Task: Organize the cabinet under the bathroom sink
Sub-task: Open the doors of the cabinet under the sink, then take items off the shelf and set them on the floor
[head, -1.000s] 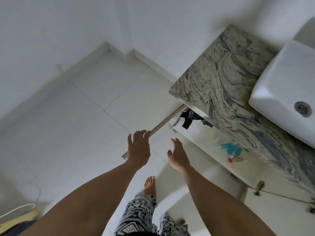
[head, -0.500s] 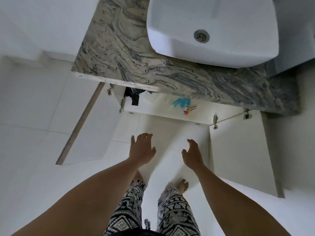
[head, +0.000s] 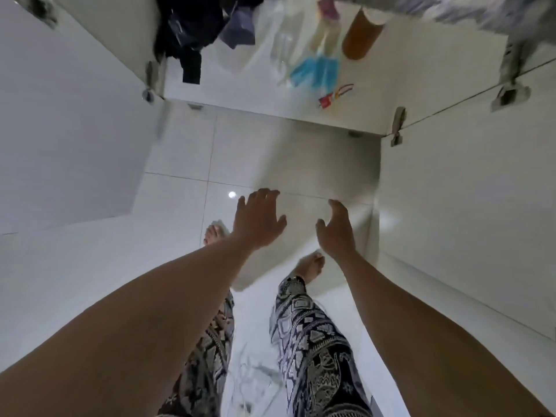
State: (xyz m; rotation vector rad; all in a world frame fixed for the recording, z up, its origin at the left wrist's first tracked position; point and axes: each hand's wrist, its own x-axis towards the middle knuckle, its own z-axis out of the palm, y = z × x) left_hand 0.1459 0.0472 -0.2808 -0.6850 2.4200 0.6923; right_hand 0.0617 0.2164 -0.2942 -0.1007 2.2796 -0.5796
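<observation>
Since half a second ago the view has closed in on the cabinet (head: 406,73), and its shelf now shows dark cloth (head: 189,28) at far left, a clear plastic bag (head: 270,34), a blurred blue-skirted figure (head: 316,69) and an orange bottle (head: 359,34). The left hand (head: 257,219) and the right hand (head: 337,228) hover near, fingers loose and empty, well short of the shelf.
</observation>
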